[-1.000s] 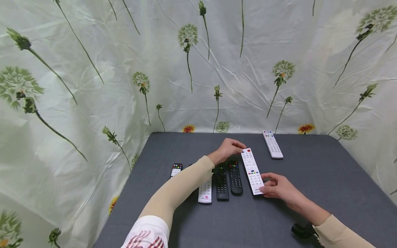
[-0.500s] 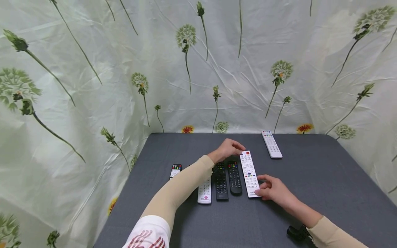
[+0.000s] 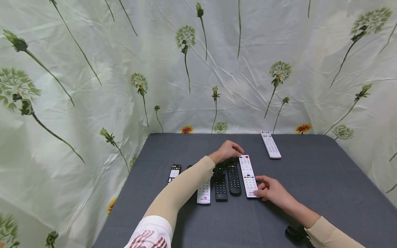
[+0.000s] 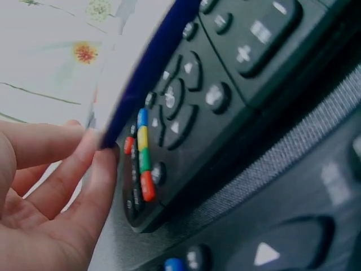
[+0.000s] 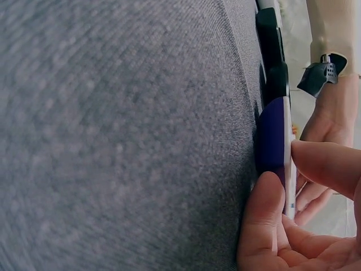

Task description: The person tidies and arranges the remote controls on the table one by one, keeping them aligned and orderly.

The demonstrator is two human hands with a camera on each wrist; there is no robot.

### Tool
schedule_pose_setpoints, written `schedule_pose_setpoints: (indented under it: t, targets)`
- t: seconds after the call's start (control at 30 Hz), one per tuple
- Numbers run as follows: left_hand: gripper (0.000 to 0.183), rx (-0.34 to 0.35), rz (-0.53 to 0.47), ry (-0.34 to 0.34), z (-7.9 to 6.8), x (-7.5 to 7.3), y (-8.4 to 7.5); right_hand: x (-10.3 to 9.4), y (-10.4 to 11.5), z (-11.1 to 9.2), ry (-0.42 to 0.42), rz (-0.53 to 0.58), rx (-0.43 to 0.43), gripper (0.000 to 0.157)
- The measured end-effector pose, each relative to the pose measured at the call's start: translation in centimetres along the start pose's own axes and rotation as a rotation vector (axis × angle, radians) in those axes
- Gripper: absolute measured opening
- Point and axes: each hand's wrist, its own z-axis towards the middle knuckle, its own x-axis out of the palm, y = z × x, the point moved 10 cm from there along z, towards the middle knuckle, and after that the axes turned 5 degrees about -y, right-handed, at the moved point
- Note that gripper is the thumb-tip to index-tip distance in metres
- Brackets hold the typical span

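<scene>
A long white remote control with a dark blue underside, seen in the left wrist view, lies at the right end of a row of remotes. My left hand pinches its far end between the fingertips. At the near right corner, my right hand grips the same remote, thumb on its top face and fingers at its side. Just left of it is a black remote with a rounded end. Another black remote and a white remote come after, partly covered by my left forearm.
A black-and-white remote lies at the left end of the row, and a dark one beside it is mostly hidden by the sleeve. A separate white remote rests near the back of the grey table. Flowered cloth hangs behind.
Both hands have brought the white remote a little to the left and nearer, closer beside the black remote. Its near end has straightened toward the row. The other remotes stay in place.
</scene>
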Motion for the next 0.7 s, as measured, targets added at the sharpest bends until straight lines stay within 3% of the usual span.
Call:
schedule_pose_setpoints:
  t: [0.7]
  targets:
    - [0.016,-0.011,0.036,0.0,-0.26,0.01,0.7,0.01,-0.11,-0.09,-0.004,0.003,-0.001,0.064]
